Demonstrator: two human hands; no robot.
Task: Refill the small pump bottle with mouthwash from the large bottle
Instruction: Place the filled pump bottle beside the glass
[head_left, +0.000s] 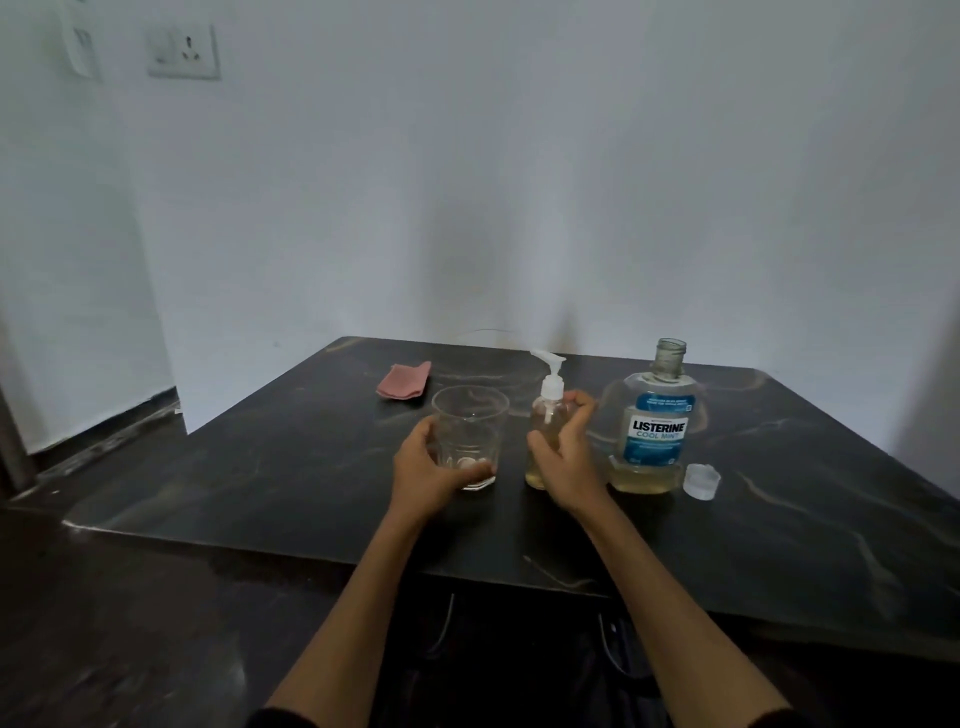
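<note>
The small clear pump bottle (546, 415) stands upright on the dark table (779, 519), its white pump head fitted and yellowish liquid inside. My right hand (563, 457) curls around its body. Just right of it stands the large mouthwash bottle (654, 431) with a blue label, its neck uncapped and a low level of yellowish liquid at the bottom. Its clear cap (701, 481) lies on the table to the right. My left hand (434, 470) grips the base of an empty clear glass (470, 431) left of the pump bottle.
A folded pink cloth (405, 380) lies at the back left of the table. White walls close off the back and left, with a socket (183, 51) high up. The table's near edge runs just in front of my forearms.
</note>
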